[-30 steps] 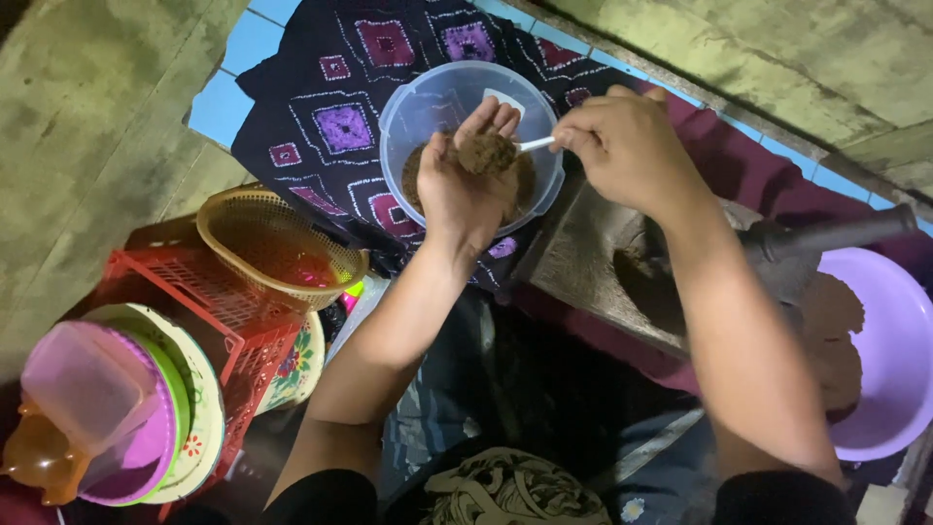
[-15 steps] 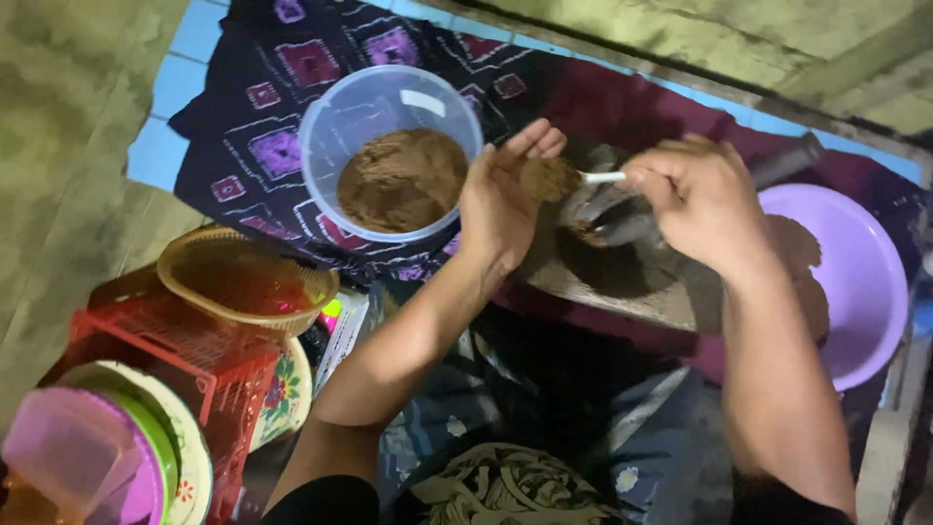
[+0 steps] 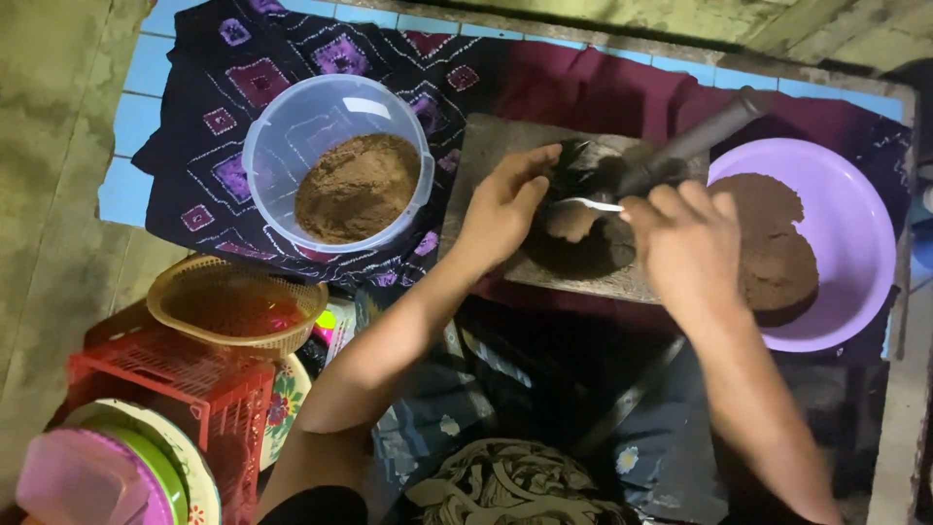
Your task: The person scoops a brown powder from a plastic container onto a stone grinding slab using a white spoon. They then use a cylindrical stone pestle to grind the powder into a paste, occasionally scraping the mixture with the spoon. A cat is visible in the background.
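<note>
left hand [image 3: 505, 204] cups the brown paste [image 3: 573, 222]; right hand [image 3: 685, 243] at 3 o'clock pinches a white spoon [image 3: 595, 204] (lying 9-to-3) touching it.

Right hand [image 3: 692, 243] hides the spoon [image 3: 595, 204] handle

the person has 2 bare forearms, without watch or bracelet. the left hand [image 3: 505, 209] and the right hand [image 3: 692, 248] wear no gloves. near the bottom edge dark short sleeves begin. the lap is covered by dark blue cloth [image 3: 544, 437] with small pale flowers.
</note>
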